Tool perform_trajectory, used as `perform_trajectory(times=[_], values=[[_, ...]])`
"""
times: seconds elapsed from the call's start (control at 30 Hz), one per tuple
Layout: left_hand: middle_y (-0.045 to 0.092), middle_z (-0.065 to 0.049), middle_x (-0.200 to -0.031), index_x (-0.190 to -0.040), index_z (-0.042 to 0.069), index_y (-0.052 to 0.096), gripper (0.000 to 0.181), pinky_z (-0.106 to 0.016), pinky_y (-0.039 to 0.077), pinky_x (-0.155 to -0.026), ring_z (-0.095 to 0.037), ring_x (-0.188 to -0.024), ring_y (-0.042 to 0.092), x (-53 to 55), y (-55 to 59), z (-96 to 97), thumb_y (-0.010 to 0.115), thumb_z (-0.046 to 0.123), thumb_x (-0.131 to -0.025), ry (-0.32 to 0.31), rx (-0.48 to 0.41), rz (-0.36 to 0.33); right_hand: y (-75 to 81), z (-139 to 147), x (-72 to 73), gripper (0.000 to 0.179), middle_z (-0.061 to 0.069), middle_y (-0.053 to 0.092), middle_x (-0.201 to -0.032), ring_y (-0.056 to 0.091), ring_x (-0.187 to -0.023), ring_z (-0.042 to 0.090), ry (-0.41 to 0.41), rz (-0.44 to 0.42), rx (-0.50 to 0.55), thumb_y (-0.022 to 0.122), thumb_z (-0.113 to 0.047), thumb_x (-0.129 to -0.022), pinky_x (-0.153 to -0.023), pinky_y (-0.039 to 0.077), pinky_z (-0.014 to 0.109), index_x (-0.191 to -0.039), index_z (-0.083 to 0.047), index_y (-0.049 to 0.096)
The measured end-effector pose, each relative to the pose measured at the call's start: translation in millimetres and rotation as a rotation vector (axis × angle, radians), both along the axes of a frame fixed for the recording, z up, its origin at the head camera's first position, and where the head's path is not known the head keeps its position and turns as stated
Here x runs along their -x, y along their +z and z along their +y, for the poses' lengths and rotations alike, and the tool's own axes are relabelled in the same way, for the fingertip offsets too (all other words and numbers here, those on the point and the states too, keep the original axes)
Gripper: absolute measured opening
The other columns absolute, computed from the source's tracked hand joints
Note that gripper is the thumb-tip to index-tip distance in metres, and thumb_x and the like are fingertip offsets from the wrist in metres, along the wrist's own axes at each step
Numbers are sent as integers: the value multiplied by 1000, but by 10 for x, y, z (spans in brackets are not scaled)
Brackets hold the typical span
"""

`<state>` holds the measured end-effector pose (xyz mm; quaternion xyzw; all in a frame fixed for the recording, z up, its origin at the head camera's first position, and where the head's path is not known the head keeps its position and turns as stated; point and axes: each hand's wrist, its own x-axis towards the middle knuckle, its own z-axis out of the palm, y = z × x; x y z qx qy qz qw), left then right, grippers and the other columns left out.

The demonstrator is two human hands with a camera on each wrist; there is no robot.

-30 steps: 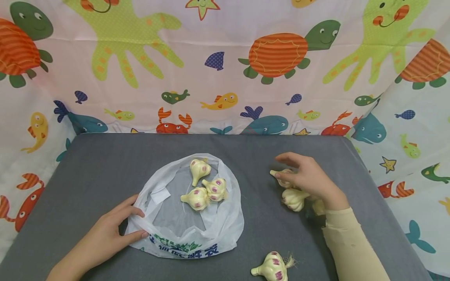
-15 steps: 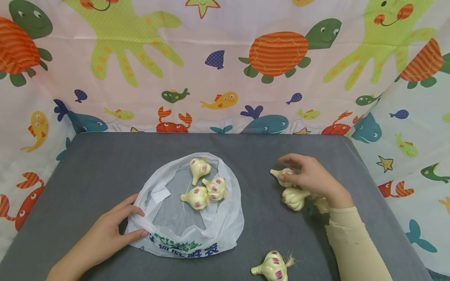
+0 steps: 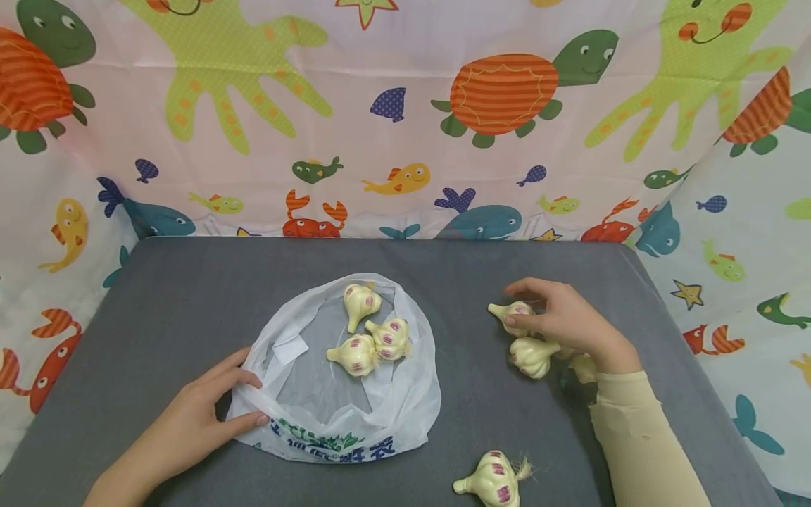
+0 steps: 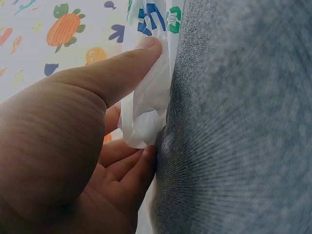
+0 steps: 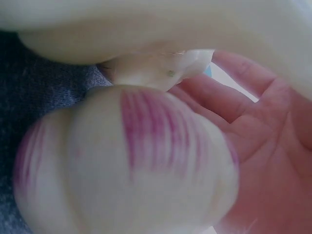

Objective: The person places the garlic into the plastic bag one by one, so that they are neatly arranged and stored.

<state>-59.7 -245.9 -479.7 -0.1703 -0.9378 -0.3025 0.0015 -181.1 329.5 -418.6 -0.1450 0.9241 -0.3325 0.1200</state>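
A white plastic bag [image 3: 291, 451] with blue and green print stands with its mouth spread on the grey table, three garlic bulbs [image 3: 355, 357] inside. My left hand [image 3: 196, 419] grips the bag's left side, thumb on the outer front; the left wrist view shows the plastic [image 4: 148, 92] between thumb and fingers. On the right, my right hand [image 3: 570, 320] is curved around a garlic bulb [image 3: 514, 310], its thumb on the bulb; the far fingers are partly hidden. Nearby lie a whiter bulb [image 3: 531, 358] and another one [image 3: 583, 367] under the wrist. A purple-streaked bulb [image 5: 146, 161] fills the right wrist view.
One more garlic bulb [image 3: 494, 480] with stringy roots lies at the table's front edge. Behind the grey table [image 3: 190, 296] hangs a curtain [image 3: 355, 127] printed with sea animals, and it also covers both sides.
My right hand has shifted slightly right and down, bringing its thumb onto the garlic bulb. The bulb stays in place. My left hand and the bag have not moved.
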Motion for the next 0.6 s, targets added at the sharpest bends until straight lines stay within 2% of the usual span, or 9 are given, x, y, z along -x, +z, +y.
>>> perform_trajectory(times=[0.13,0.3,0.37,0.43,0.53,0.6], values=[[57,-10,-159,-112,33,69,46,-7,35,-103,-35,-133,63,4,9,0,100,40,-79,3,4,-7,1,2,6,49,11,74,-135,70,-121,34,3,10,-3,87,-29,-96,-106,52,61,-138,-8,71],[57,-10,-158,-111,32,69,46,-5,33,-102,-35,-132,63,-1,15,7,101,38,-78,1,-2,-7,6,-3,5,49,10,75,-132,69,-119,31,6,17,-6,87,-30,-96,-105,51,59,-137,-7,71],[57,-11,-158,-112,31,69,46,-17,44,-107,-36,-133,63,-2,18,15,101,39,-78,1,3,-16,10,-5,-2,48,9,75,-132,69,-119,30,3,13,-2,87,-29,-96,-105,52,58,-136,-7,72],[56,-13,-159,-112,30,70,46,-37,53,-108,-38,-134,62,1,24,23,101,39,-79,2,7,-31,15,-8,-10,47,9,75,-131,70,-119,29,0,10,4,87,-29,-96,-104,52,58,-135,-7,72],[55,-15,-160,-113,27,70,47,-67,53,-102,-41,-136,61,7,39,31,101,38,-79,5,13,-56,22,-8,-19,46,8,76,-131,70,-119,28,-5,6,12,87,-29,-96,-104,53,57,-135,-8,72],[55,-16,-160,-113,26,70,47,-68,52,-102,-42,-136,61,9,49,34,101,35,-78,6,11,-64,25,-9,-21,46,8,76,-131,70,-118,28,-9,11,11,87,-30,-96,-104,53,57,-135,-8,72]])
